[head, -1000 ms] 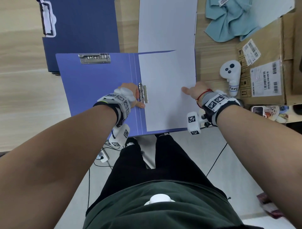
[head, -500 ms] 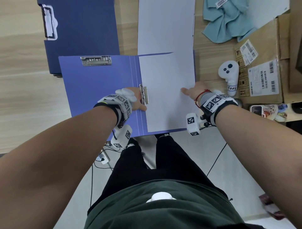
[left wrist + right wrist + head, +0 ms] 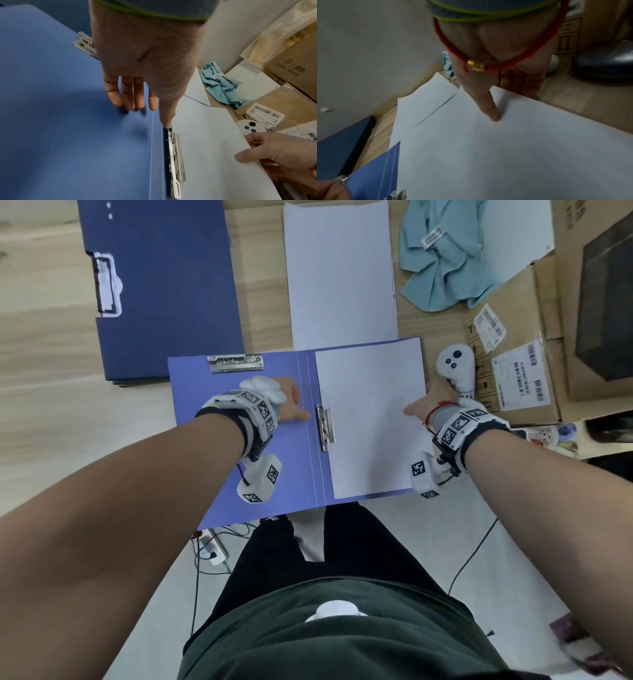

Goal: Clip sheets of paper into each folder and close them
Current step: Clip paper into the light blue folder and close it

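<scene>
The narrow silver spring clip (image 3: 324, 428) runs twelve to six, just at three o'clock of the left hand (image 3: 291, 402), fingers straight on the open periwinkle plastic folder (image 3: 239, 474); the right hand (image 3: 430, 405) pinches the white paper sheet (image 3: 370, 422) at its three-o'clock edge.

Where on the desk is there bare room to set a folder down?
Bare wood lies left of the open folder, below the dark folder. The right side is crowded: cloth, controller and boxes. Spare paper fills the back middle.

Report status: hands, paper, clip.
Left hand on open folder, thumb at spine clip. Right hand pinches paper sheet edge. Sheet's left edge at the clip. Nothing in the way.
</scene>
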`<state>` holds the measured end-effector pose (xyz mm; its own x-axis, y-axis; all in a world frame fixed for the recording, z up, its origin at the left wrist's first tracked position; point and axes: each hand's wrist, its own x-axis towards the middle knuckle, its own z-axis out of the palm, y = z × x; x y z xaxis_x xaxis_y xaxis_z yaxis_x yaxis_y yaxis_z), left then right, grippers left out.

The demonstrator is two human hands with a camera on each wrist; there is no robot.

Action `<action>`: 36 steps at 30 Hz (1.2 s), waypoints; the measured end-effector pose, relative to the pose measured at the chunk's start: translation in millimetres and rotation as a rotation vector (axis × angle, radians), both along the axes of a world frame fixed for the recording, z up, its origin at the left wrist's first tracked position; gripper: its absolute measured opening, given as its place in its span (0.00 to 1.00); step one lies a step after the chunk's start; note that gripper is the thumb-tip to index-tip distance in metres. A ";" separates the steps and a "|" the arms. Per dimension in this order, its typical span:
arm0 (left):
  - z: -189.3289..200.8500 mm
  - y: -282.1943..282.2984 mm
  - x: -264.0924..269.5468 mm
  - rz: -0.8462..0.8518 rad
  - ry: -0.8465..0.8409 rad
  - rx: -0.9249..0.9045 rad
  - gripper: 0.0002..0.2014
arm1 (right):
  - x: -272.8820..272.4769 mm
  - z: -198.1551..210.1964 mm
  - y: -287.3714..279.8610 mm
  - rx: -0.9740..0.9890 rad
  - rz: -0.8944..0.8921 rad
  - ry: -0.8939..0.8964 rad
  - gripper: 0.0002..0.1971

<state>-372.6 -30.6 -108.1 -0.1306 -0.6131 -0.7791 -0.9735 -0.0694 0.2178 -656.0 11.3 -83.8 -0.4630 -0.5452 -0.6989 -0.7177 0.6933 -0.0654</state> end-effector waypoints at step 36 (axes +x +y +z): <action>1.4 -143.5 -37.1 0.634 0.132 0.009 0.31 | 23.0 -18.6 -167.0 -0.171 -0.068 -0.298 0.38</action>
